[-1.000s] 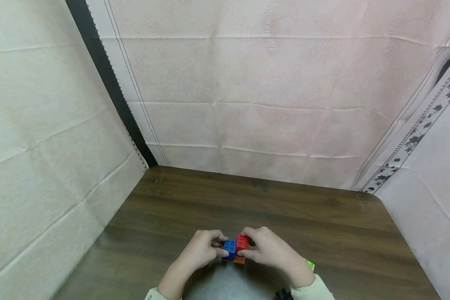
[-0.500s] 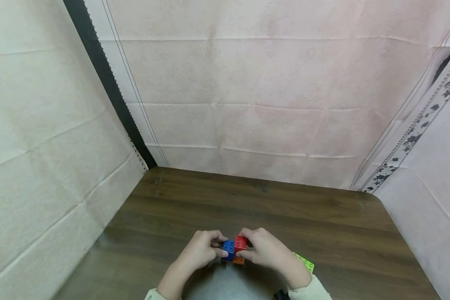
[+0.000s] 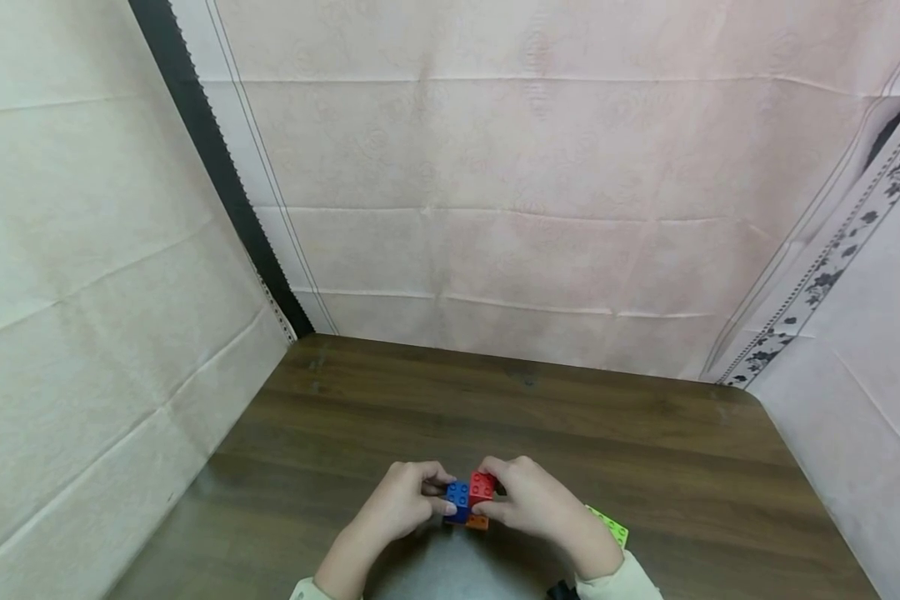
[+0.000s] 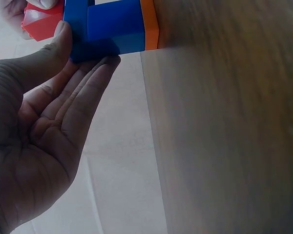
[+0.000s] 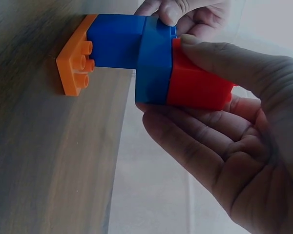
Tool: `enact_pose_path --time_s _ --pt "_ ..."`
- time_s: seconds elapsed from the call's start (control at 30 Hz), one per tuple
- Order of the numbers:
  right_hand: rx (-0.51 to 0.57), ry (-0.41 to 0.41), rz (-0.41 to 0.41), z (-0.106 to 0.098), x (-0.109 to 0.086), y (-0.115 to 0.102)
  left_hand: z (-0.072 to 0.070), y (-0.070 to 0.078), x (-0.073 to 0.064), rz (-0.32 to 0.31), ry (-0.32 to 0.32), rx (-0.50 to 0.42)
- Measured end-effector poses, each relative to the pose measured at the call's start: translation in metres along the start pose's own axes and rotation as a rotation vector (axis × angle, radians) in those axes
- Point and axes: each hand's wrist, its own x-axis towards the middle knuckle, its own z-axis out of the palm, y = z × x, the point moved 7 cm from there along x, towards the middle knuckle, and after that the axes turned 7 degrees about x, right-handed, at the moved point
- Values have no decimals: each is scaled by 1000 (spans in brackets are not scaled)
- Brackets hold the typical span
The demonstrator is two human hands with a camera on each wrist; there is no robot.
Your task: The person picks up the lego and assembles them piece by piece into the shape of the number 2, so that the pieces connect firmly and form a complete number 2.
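Observation:
A small stack of toy building bricks stands between the two hands. Its base is an orange studded plate [image 5: 66,70] on the wooden table, topped by a blue brick [image 5: 115,41]. Across that lies a second blue brick [image 5: 154,70], reaching out to one side. A red brick [image 5: 198,83] sits on the overhanging end, flush against the blue one. The left hand [image 3: 405,502] pinches the upper blue brick, thumb on the near side and fingers on the far side. The right hand [image 3: 534,502] grips the red brick between thumb and fingers, its fingertips reaching the blue brick too.
A lime-green studded brick [image 3: 609,527] lies on the table [image 3: 390,400] beyond the right forearm, partly covered by it. Some black object [image 3: 562,590] shows at the bottom edge by the right sleeve. Pale cloth walls [image 3: 495,192] enclose the table's back and sides.
The right hand and red brick have shifted slightly left and down towards the blue brick. More of the green brick shows beside the forearm. The left hand has hardly moved.

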Motion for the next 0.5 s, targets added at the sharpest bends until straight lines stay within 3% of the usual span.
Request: enact_pose_path --time_s 0.5 --pt "17 10 -3 0 0 2 0 0 1 4 1 4"
